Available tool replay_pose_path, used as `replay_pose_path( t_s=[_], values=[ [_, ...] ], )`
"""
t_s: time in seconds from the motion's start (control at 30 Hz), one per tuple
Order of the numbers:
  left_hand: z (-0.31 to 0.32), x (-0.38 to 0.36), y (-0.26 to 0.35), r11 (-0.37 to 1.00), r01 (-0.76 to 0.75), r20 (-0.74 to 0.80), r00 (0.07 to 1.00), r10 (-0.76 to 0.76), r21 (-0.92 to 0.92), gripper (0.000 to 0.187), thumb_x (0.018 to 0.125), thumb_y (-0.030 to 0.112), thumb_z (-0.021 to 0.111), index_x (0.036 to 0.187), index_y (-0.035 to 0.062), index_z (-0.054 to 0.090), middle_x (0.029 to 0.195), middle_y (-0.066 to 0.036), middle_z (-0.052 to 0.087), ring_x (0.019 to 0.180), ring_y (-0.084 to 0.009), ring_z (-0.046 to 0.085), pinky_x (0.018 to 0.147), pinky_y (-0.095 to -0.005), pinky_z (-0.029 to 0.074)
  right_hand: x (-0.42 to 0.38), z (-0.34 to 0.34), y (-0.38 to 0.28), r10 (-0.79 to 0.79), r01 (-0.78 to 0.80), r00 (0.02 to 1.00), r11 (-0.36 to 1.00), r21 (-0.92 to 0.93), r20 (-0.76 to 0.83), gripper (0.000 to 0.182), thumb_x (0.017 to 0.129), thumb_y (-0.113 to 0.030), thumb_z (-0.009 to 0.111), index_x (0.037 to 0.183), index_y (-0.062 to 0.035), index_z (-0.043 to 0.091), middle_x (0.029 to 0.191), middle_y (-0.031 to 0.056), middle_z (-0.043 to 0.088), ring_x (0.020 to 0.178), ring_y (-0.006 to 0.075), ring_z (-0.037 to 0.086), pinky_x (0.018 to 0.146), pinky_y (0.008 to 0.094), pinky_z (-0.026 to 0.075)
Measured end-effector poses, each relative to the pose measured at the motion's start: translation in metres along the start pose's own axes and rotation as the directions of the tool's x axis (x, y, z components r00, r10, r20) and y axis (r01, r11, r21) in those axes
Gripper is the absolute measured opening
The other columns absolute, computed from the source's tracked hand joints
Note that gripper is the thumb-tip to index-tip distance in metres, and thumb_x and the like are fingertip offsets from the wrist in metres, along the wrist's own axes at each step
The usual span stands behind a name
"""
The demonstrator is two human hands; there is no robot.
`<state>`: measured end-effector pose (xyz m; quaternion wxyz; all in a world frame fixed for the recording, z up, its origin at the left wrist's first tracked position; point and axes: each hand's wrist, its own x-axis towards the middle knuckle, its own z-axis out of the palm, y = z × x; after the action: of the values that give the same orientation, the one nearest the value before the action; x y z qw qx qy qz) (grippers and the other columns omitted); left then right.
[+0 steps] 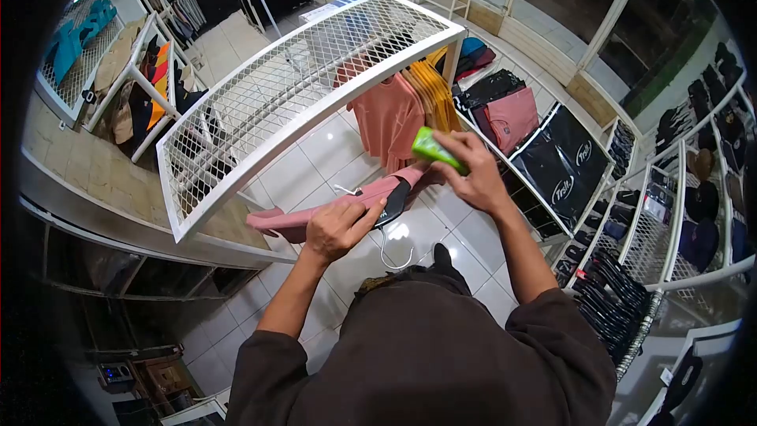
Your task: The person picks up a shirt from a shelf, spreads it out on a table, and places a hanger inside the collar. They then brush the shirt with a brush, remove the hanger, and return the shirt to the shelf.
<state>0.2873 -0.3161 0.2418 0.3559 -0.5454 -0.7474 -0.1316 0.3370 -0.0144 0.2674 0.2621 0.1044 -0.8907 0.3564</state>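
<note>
A pink shirt (315, 214) hangs on a black hanger (392, 207) in front of my body, the metal hook pointing down toward my feet. My left hand (341, 229) is closed on the shirt and hanger near the collar, fingers stretched along the hanger's arm. In my right hand (471, 173) is a bright green hand-sized block with a pale marking (435, 148); its exact kind I cannot tell. It is close above the shirt's right shoulder, overlapping it in this view.
A white mesh-topped rack (307, 95) stands just ahead, with pink shirts (388, 114) and mustard shirts (432, 95) hanging under its right end. Folded shirts (509, 114) and black packages (564, 166) lie at right. Black hangers (611, 296) fill a rail at lower right.
</note>
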Motion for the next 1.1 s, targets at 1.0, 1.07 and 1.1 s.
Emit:
replay_pose_path(
  t_s=[1.0, 1.07, 1.1],
  values=[
    [-0.018, 0.004, -0.014, -0.191, 0.713, 0.551, 0.314, -0.773, -0.675, 0.04, 0.102, 0.037, 0.066, 0.075, 0.0094, 0.057, 0.061, 0.008, 0.047, 0.051, -0.0019, 0.039, 0.046, -0.0221, 0.031, -0.027, 0.059, 0.074, 0.213, -0.285, 0.842, 0.956, -0.073, -0.496, 0.061, 0.074, -0.003, 0.07, 0.131, 0.0021, 0.048, 0.121, 0.0227, 0.055, 0.114, 0.0414, 0.055, 0.103, 0.0468, 0.043],
    [-0.02, 0.006, -0.013, -0.24, 0.715, 0.581, 0.278, -0.765, -0.657, 0.04, 0.102, 0.037, 0.066, 0.075, 0.009, 0.057, 0.061, 0.008, 0.046, 0.051, -0.0025, 0.039, 0.046, -0.0225, 0.031, -0.023, 0.056, 0.047, 0.113, -0.14, 0.896, 0.99, -0.032, -0.429, 0.061, 0.073, -0.003, 0.07, 0.131, 0.0016, 0.05, 0.12, 0.0215, 0.056, 0.115, 0.041, 0.055, 0.105, 0.0464, 0.043],
    [-0.017, 0.007, -0.013, -0.249, 0.713, 0.591, 0.279, -0.757, -0.656, 0.04, 0.102, 0.037, 0.066, 0.075, 0.0089, 0.057, 0.061, 0.008, 0.046, 0.051, -0.0025, 0.039, 0.046, -0.0225, 0.031, -0.021, 0.056, 0.032, 0.03, -0.065, 0.928, 0.994, -0.083, -0.371, 0.065, 0.073, -0.004, 0.071, 0.133, 0.001, 0.048, 0.123, 0.0212, 0.057, 0.118, 0.036, 0.057, 0.106, 0.0427, 0.044]
  ],
)
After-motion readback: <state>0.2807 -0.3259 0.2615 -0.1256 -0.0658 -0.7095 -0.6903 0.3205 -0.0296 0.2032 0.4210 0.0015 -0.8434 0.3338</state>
